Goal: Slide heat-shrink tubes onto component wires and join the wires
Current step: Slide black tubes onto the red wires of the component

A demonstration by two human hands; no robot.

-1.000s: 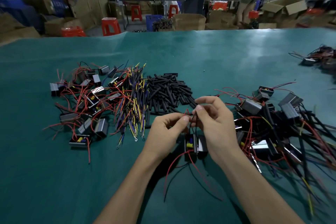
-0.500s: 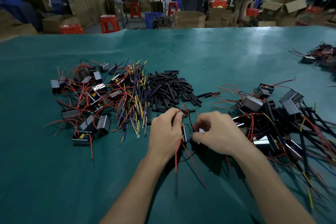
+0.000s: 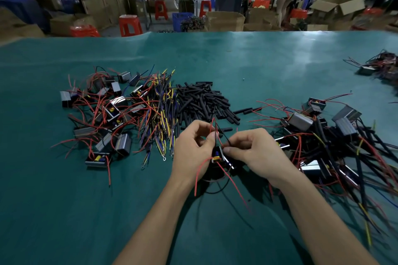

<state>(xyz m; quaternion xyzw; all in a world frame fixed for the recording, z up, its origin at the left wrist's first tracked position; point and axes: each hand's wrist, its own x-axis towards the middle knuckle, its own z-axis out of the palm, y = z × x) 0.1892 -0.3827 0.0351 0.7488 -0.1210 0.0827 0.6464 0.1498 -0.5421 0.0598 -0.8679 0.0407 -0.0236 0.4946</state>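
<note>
Both hands' fingers pinching component [image 3: 218, 157] wires [image 3: 215, 129], component mostly hidden between left hand [image 3: 191, 153], right hand [image 3: 256, 155]

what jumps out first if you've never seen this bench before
Both hands meet at the middle of the green table: the left hand and right hand pinch thin wires above a small black component. Just beyond them lies a heap of black tubes, with tangles of red-wired parts to the left.

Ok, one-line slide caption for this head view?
Both hands, left and right, pinch a component's wires beside the tube pile.
</note>
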